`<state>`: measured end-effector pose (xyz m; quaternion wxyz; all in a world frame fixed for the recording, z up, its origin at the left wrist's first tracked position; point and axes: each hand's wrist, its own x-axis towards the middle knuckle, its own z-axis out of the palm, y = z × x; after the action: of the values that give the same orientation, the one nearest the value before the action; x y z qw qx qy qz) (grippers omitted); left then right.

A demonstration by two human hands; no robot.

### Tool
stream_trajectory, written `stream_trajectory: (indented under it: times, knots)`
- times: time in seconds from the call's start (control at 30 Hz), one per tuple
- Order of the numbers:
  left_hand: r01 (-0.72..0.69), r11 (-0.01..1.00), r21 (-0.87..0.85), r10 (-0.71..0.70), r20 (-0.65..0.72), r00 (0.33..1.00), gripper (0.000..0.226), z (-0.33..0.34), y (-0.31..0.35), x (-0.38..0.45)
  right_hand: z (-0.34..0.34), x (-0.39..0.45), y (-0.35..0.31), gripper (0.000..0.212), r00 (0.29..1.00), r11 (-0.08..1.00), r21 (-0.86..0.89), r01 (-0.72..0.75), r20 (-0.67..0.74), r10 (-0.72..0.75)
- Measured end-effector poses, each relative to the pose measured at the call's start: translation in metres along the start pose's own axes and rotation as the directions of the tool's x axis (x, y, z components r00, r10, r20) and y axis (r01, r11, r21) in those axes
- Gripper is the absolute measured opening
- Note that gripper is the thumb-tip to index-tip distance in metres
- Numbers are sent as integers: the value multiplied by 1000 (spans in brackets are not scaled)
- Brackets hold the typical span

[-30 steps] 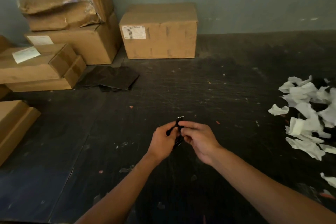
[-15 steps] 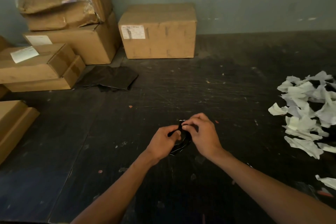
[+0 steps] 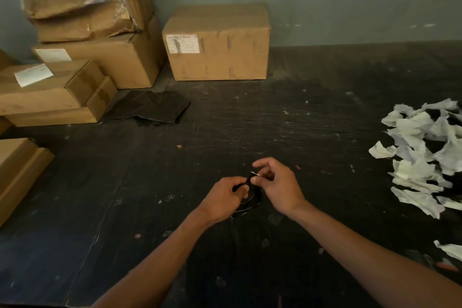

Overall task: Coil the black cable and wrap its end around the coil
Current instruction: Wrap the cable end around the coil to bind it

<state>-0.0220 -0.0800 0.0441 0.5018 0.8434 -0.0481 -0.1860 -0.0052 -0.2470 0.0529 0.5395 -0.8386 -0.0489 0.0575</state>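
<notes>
Above open dark floor (image 3: 312,132), left hand (image 3: 222,199) and right hand (image 3: 277,186) pinch black cable (image 3: 252,197).

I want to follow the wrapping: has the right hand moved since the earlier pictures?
Yes. The right hand has opened its upper fingers and lifted slightly toward the cardboard box at the wall, pulling the cable end.

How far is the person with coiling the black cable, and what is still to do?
Coiling looks mostly done: the black cable hangs as a small bundle of loops between the hands, above the dark table. In hand: the left hand grips the bundle, and the right hand pinches the cable's end near its top. Left: finishing the wrap; the turns made cannot be counted.
</notes>
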Motion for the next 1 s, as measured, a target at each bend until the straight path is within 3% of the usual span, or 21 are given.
stream_trajectory:
  times: [0.17,0.4,0.53,0.67,0.77,0.87,1.0]
  knots:
    - [5,997,-82,-4,11,1000,18,2,4,1,1,6,0,14,998,998,-37,-57,2,57]
    - [-72,997,-11,71,-73,995,17,1,-2,2,-2,8,2,12,993,992,47,-115,-7,115]
    - [-50,992,-115,33,-142,989,20,-2,-9,2,-7,12,0,13,980,968,181,-175,-58,188]
    - [33,957,-287,-93,-200,975,20,-4,-18,2,-11,16,3,11,940,876,380,-297,-42,337]
    - [79,833,-547,-204,-170,964,13,-4,-17,3,-10,18,6,13,886,751,523,-403,16,464]
    - [117,586,-802,-216,-15,976,18,-10,-21,1,-12,20,11,16,843,647,611,-456,62,535]
    - [125,396,-910,-144,73,987,23,-13,-23,1,-15,21,19,15,816,578,643,-502,132,562]
